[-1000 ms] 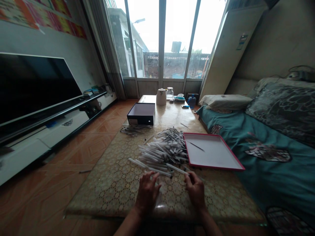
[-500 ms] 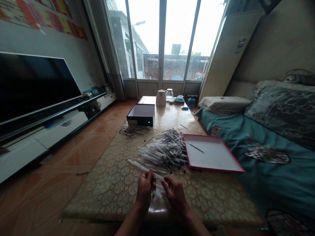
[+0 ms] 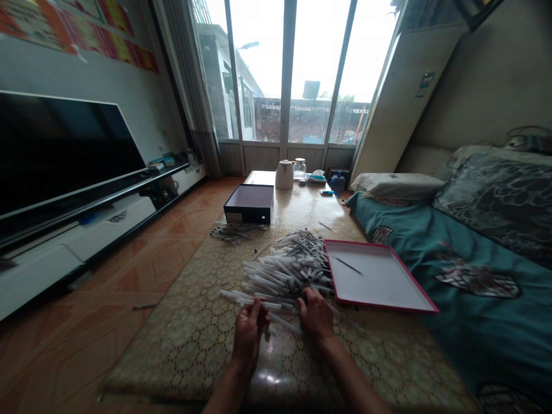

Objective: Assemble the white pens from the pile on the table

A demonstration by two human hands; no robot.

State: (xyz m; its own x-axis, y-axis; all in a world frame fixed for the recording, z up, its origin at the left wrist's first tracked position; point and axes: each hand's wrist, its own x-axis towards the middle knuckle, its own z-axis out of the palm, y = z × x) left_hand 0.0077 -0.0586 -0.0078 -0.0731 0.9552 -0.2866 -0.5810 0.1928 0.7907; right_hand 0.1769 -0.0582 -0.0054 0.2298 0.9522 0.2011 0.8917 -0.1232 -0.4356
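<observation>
A large heap of pen parts, white translucent barrels mixed with thin dark refills, lies on the table. My left hand is at the heap's near left edge, thumb and fingers closed round a few white pen barrels that point out to the left. My right hand rests at the near right edge of the heap with its fingers curled down among the pieces. What its fingertips pinch, if anything, is hidden. A loose barrel lies between the two hands.
Right of the heap is a shallow red-rimmed lid with one thin dark refill in it. A dark open box stands farther back, with a smaller pile of pens before it. A kettle and glass jar stand at the far end.
My right hand has moved away from the left, right and forward to the heap's edge. My left hand has shifted slightly left and keeps its barrels. The view has tilted a little.
</observation>
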